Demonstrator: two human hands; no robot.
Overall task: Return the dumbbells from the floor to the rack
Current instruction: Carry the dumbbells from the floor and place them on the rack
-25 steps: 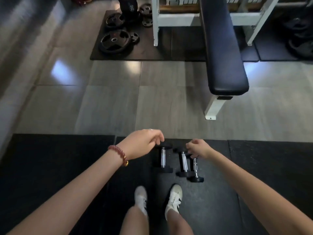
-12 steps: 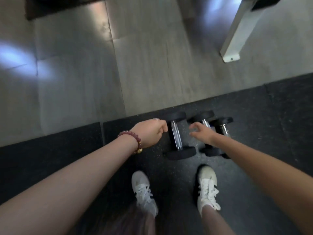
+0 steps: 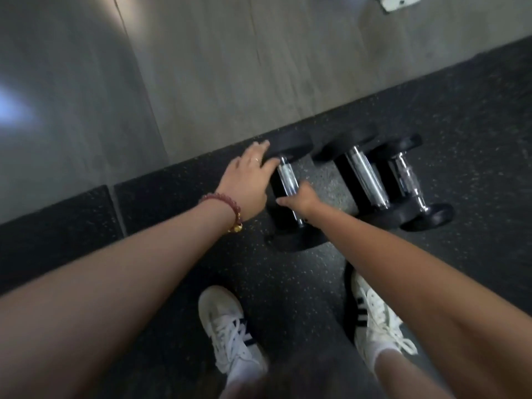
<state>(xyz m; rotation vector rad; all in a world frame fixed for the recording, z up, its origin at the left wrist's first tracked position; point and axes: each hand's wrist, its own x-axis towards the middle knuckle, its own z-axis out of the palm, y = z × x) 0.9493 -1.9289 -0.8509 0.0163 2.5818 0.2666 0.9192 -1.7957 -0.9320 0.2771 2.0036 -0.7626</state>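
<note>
Dumbbell (image 3: 288,184), leftmost: heavy, rigid; chrome handle (image 3: 285,171) likely slick, so grip mid-handle. Far head (image 3: 290,144) under flat, spread left hand (image 3: 247,182); right hand (image 3: 305,198) over handle, closure unclear.

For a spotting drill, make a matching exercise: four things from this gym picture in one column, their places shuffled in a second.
1. left hand with red bead bracelet
2. right hand
3. smallest black dumbbell with chrome handle
4. white bench foot

A. grey tile floor, top right
B. chrome handle of the left-most black dumbbell
C. right end of the row, untouched
D. far head of that left-most dumbbell

Pairs: 1-D, 2-B, 3-C, 4-A
</note>
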